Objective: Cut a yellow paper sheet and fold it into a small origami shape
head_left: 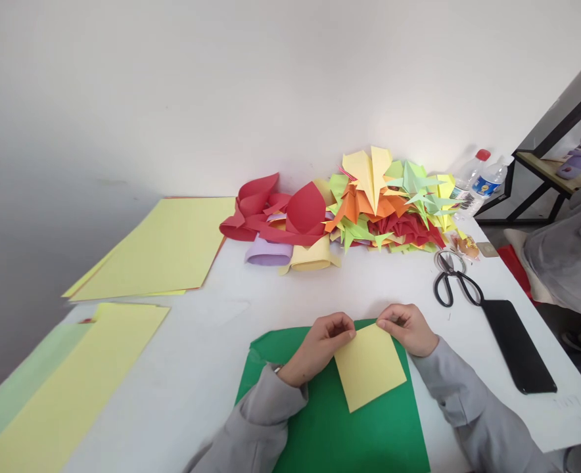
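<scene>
A small folded yellow paper lies on a green sheet near the table's front edge. My left hand is closed, its fingertips pinching the paper's upper left corner. My right hand is closed too and pinches the upper right corner. Both grey sleeves reach in from below. The paper's lower part rests flat on the green sheet.
A heap of folded and curled coloured paper sits at the back. Yellow sheets lie left, with more sheets at the front left. Black scissors, a black phone and two water bottles are right. Another person's grey clothing shows at the far right.
</scene>
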{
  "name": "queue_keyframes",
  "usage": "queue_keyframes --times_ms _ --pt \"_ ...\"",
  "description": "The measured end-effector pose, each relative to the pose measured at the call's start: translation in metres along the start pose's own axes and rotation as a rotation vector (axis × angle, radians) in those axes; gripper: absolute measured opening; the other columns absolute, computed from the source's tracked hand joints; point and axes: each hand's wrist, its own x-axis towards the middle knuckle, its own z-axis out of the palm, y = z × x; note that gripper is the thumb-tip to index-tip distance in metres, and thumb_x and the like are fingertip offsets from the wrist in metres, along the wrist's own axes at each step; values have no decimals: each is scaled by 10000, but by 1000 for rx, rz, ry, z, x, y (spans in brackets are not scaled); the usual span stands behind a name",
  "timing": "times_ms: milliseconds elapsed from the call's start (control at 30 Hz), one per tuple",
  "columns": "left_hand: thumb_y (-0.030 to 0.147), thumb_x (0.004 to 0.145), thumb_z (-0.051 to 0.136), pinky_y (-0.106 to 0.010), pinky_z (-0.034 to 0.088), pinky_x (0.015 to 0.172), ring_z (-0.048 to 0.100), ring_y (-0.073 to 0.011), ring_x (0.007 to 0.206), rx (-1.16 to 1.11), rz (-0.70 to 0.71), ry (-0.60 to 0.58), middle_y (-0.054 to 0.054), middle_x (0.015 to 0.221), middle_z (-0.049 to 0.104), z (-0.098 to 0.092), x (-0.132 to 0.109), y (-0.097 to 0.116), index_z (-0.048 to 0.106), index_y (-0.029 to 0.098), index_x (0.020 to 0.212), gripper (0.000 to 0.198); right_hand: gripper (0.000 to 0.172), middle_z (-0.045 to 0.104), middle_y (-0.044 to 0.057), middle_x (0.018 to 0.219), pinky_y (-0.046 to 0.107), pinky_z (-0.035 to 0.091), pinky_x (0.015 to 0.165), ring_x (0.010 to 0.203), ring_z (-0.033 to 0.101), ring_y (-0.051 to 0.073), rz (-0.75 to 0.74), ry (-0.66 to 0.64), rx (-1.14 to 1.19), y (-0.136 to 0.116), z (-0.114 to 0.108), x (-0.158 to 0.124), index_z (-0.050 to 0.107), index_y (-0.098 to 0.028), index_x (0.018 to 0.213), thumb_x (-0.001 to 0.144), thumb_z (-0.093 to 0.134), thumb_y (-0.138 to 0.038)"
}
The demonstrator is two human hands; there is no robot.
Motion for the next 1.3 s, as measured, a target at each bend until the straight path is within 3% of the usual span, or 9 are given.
queue_keyframes --times_ms 233,500,1300 --pt "427 731 662 -227 332 557 432 -104 600 -23 1 8 29 643 500 -2 1 2 584 147 701 292 312 640 16 595 234 415 487 508 528 114 -2 26 10 1 -2 0 663 -163 693 751 684 -469" --pt "484 688 709 -293 512 554 546 -141 607 -130 -86 -16 20 656 535 -8 1 1 565 154 732 363 297 631 11 572 230 408 489 503 528 111 -20 81 23 3 -12 3 656 -159 685 756 690 -445" --pt "470 717 692 -272 551 509 560 -137 646 -109 -58 45 13 667 537 -11 1 2 557 147 729 350 361 635 14 575 246 428 500 511 532 123 -12 113 20 0 -16 6 652 -164 671 727 693 -518"
